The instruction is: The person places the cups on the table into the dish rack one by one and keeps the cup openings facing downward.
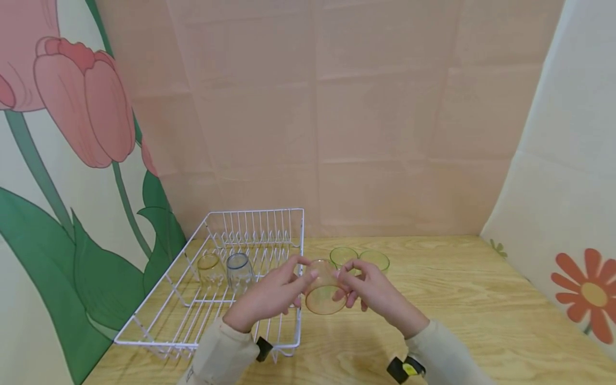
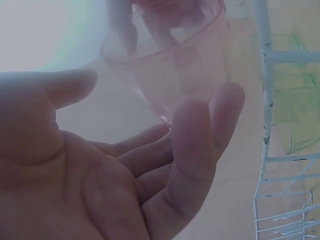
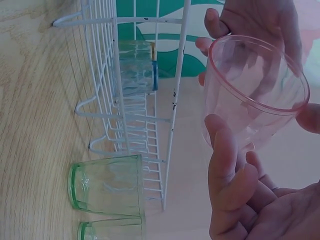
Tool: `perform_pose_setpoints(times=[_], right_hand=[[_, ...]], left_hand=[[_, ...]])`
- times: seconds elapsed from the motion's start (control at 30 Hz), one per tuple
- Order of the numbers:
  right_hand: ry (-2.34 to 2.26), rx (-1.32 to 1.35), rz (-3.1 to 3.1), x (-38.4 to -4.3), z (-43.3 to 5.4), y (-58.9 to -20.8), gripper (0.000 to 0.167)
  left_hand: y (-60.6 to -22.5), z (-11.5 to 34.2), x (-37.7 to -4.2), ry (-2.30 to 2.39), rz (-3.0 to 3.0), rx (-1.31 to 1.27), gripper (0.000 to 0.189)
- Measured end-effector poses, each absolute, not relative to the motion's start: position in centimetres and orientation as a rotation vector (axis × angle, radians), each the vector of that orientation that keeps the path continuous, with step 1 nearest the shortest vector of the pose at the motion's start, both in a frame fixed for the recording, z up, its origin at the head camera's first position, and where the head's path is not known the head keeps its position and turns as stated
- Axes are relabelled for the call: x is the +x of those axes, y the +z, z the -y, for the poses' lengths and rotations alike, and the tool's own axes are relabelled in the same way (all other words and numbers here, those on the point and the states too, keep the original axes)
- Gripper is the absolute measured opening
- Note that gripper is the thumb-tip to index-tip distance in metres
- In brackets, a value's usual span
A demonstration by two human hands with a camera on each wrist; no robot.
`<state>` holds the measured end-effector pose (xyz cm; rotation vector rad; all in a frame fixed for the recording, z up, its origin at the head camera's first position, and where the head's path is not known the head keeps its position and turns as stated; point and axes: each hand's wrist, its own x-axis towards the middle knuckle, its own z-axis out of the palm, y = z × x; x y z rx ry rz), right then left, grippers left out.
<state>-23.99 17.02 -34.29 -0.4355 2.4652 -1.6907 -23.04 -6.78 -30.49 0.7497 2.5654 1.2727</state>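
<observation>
A pink-tinted clear glass (image 1: 326, 300) is held above the table, tilted, with its wide rim towards me. My right hand (image 1: 368, 283) grips it: in the right wrist view the thumb meets the rim and a fingertip lies on the side near the base. My left hand (image 1: 276, 291) is at the glass's other side. In the left wrist view its fingers (image 2: 192, 145) curve loosely beneath the glass and its thumb stands apart from it. Whether those fingers touch the glass is hard to tell.
A white wire dish rack (image 1: 301, 321) stands on the left, with a yellow-rimmed glass (image 1: 210, 272) and a blue-rimmed glass (image 1: 240, 272) inside. Two green glasses (image 3: 107, 185) stand on the wooden table (image 1: 457, 310) behind my hands. A pink cloth (image 1: 375, 133) hangs at the back.
</observation>
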Motion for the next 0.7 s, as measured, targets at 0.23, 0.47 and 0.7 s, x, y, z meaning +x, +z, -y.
perform_pose_setpoints(times=[0.23,0.47,0.7], right_hand=[[-1.681,-0.444,-2.477,-23.83,-16.88,-34.34,0.038],[-1.696,-0.415,-2.485,-23.85,-16.76,-34.32,0.040],[-1.680,-0.367,-2.514,-23.84,-16.49,-34.11,0.050]], left_hand=[[-30.43,6.93,-22.92,1.274,-2.562,0.749,0.059],[-30.35,6.88,-22.86,1.307,-2.559,0.736,0.062],[-30.39,6.82,-22.90,1.320,-2.559,0.718,0.064]])
